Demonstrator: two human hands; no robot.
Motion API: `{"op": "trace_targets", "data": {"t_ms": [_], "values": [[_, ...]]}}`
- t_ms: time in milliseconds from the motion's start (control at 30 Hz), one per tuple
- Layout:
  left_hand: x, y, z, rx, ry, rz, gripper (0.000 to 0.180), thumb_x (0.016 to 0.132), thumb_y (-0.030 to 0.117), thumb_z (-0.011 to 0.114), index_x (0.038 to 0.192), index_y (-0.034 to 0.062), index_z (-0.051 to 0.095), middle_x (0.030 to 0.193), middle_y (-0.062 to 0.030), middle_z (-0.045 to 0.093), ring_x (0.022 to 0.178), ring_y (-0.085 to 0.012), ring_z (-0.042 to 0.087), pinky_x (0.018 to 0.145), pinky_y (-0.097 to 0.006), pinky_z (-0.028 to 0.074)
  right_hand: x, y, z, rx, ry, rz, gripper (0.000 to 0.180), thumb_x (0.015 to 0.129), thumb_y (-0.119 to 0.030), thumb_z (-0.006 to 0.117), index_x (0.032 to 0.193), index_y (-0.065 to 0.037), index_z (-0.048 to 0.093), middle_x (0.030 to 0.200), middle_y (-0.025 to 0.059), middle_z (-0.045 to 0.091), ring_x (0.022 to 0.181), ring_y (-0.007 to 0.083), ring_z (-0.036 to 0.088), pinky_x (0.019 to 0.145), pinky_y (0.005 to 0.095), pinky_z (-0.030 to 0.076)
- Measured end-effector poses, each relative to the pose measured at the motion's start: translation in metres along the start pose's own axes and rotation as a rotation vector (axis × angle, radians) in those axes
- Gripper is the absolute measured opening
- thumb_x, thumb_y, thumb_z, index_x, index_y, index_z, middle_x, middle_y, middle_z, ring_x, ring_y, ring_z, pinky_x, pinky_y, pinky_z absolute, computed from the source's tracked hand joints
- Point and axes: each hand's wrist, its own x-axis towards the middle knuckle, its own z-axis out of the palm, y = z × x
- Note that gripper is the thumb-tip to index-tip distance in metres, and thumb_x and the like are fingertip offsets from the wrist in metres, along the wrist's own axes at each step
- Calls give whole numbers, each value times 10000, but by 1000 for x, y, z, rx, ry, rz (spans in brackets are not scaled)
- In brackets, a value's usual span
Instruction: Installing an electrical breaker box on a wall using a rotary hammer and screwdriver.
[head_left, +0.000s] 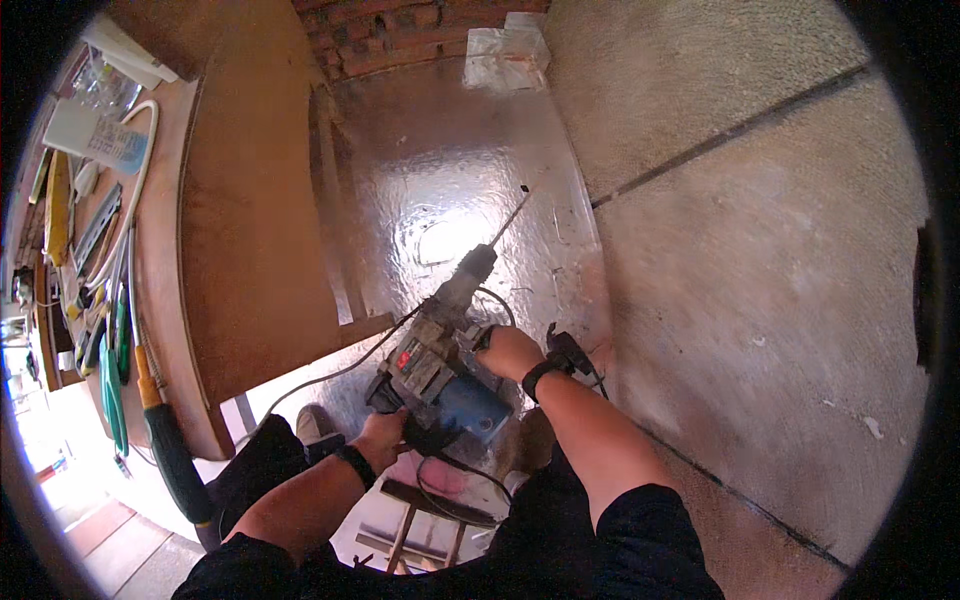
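A rotary hammer drill (445, 365) with a blue motor housing and a dusty grey body lies across the middle of the view, in both of my hands. Its long thin bit (510, 222) points away from me and to the right, over a shiny silver sheet (400, 140); whether the tip touches anything I cannot tell. My left hand (380, 438) is closed on the black grip at the drill's near left. At the drill's right side my right hand (508, 353) is closed around a handle. A black cable (345, 372) runs beside the tool.
A wooden bench (250, 220) stands at left, with hand tools, a white hose (150, 150) and a clear bottle (100, 135) on top. To the right rises a rough wall (750, 270) with dark seams. Bricks (400, 35) and a plastic bag (505, 58) are at the far end. A wooden stool (405, 530) is below me.
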Motion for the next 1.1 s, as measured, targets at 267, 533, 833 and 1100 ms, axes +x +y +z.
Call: {"op": "trace_targets", "data": {"t_ms": [267,533,833,1100], "values": [[21,-2,3,163,23,-44,242,1002,190,429,1222,144,518,1158,-17,586,905,-193,564,805,-460,544,42,19,35,-93,5,2,367,772,-316,632,935,5,704,944,237,683,911,402,657,794,492,528],[31,13,-13,1228,-181,729,471,809,129,639,1268,110,537,1215,-86,599,1144,-287,564,931,-418,484,64,17,44,-114,40,-79,371,749,-338,655,872,9,699,873,234,682,855,408,663,756,496,533],[-2,21,60,681,146,434,438,861,274,609,1215,19,567,1006,-223,687,961,-390,661,814,-455,531,65,40,41,-152,81,-80,453,777,-429,672,944,-8,682,997,217,686,918,404,654,817,487,525],[28,-8,41,629,37,997,503,861,301,559,1258,5,466,936,-227,676,868,-403,673,746,-496,526,64,4,29,-117,-75,-183,457,838,-426,637,1119,-66,648,1118,194,670,1040,401,624,879,473,507]]}}
